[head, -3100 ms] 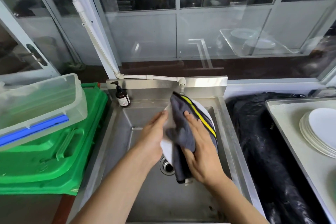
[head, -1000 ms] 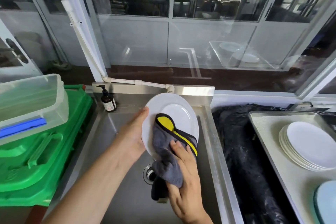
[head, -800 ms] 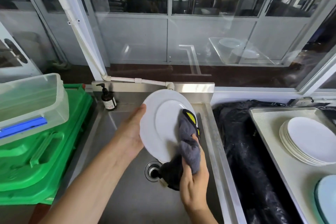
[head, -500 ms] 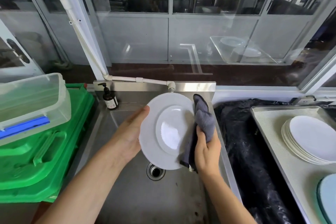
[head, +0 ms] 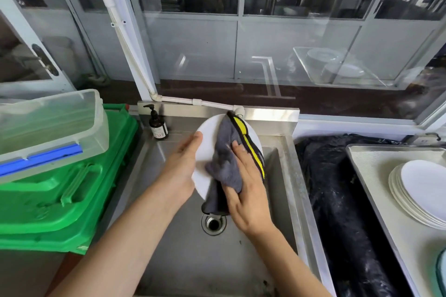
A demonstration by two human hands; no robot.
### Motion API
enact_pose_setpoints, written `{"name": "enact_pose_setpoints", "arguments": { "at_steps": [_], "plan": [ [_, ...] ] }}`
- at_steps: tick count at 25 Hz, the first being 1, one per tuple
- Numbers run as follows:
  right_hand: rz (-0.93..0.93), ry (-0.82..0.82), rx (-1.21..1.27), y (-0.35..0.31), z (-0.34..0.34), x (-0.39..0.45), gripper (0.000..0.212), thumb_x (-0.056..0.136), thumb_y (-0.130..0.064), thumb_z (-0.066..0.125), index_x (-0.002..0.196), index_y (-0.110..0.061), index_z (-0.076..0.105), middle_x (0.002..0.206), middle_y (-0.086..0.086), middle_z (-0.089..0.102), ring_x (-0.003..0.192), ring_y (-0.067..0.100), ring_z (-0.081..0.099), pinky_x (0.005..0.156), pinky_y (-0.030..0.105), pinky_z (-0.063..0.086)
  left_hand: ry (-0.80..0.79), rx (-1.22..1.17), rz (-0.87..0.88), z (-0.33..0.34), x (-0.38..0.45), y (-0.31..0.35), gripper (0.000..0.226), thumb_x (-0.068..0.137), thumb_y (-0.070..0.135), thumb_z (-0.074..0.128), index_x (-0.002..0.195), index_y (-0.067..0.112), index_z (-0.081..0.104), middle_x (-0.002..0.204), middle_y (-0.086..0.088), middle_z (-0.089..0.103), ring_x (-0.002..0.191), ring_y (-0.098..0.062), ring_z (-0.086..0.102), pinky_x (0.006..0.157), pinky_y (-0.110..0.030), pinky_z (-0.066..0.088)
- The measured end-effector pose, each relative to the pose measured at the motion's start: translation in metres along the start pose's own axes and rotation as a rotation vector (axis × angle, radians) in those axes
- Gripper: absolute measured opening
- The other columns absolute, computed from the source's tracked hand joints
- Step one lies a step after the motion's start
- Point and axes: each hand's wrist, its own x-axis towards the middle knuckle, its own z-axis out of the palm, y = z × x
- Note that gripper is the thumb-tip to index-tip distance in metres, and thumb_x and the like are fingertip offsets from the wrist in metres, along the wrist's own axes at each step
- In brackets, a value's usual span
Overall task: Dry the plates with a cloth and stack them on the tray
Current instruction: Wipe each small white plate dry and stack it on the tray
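A white plate [head: 204, 152] stands on edge above the steel sink [head: 241, 263]. My left hand [head: 182, 171] holds its left rim, fingers lying along the edge. A grey cloth [head: 225, 164] with a yellow and black border is draped over the plate's face and top. My right hand [head: 248, 193] presses the cloth against the plate, with a fold of it bunched at the thumb. On the right stands a metal tray [head: 371, 176] bearing a stack of white plates [head: 422, 190].
Green crates [head: 60, 200] with a clear plastic box [head: 48, 125] on top stand left of the sink. A soap bottle [head: 158, 125] is at its back left corner. The drain [head: 213, 223] lies below the plate. Black plastic sheeting [head: 337, 200] separates sink and tray.
The cloth has moved from the plate's right rim across its face and over the top, with my right hand flat on it. My left hand kept hold of the plate's left rim.
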Motion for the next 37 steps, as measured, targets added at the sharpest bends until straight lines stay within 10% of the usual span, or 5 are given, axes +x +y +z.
{"name": "enact_pose_setpoints", "arguments": {
  "at_steps": [4, 13, 23, 29, 37],
  "plan": [
    [0.063, 0.065, 0.03, -0.005, 0.002, 0.013, 0.062, 0.1, -0.029, 0.051, 0.158, -0.013, 0.036, 0.166, 0.0, 0.033, 0.155, 0.014, 0.025, 0.125, 0.046, 0.025, -0.024, -0.012, 0.015, 0.005, 0.0, -0.003, 0.003, 0.095, 0.024, 0.067, 0.093, 0.023, 0.068, 0.08, 0.008, 0.077, 0.067, -0.005, 0.071, 0.058, -0.02, 0.054],
    [-0.097, 0.049, -0.123, -0.013, -0.01, 0.043, 0.058, 0.096, -0.034, 0.048, 0.148, -0.009, 0.051, 0.155, 0.006, 0.049, 0.149, 0.021, 0.038, 0.122, 0.049, 0.029, -0.085, -0.094, -0.041, 0.008, -0.01, -0.012, 0.034, 0.098, 0.015, 0.062, 0.13, 0.004, 0.064, 0.123, -0.018, 0.069, 0.117, -0.032, 0.065, 0.104, -0.041, 0.05],
    [0.552, 0.343, 0.098, 0.033, -0.028, 0.007, 0.03, 0.099, -0.033, 0.052, 0.126, -0.023, 0.059, 0.122, -0.004, 0.066, 0.117, 0.015, 0.061, 0.102, 0.037, 0.049, 0.005, -0.091, 0.014, 0.0, -0.007, -0.005, 0.031, 0.095, 0.031, 0.068, 0.123, 0.019, 0.067, 0.127, -0.003, 0.07, 0.123, -0.025, 0.062, 0.111, -0.048, 0.045],
    [0.731, 0.477, 0.209, 0.013, -0.003, -0.02, 0.03, 0.105, -0.039, 0.044, 0.13, -0.023, 0.05, 0.103, -0.021, 0.061, 0.089, -0.026, 0.055, 0.073, -0.005, 0.037, 0.019, -0.131, 0.058, 0.009, -0.01, -0.017, 0.021, 0.096, 0.031, 0.065, 0.116, 0.023, 0.067, 0.124, 0.004, 0.07, 0.124, -0.019, 0.061, 0.112, -0.04, 0.044],
    [1.0, 0.115, -0.014, 0.026, -0.013, -0.037, 0.039, 0.102, -0.047, 0.043, 0.101, -0.013, 0.06, 0.084, 0.003, 0.069, 0.067, 0.015, 0.063, 0.053, 0.027, 0.047, 0.031, -0.041, 0.132, 0.007, -0.001, -0.042, 0.017, 0.101, 0.032, 0.058, 0.115, 0.026, 0.065, 0.113, 0.01, 0.069, 0.123, -0.02, 0.06, 0.111, -0.044, 0.045]
  ]
}}
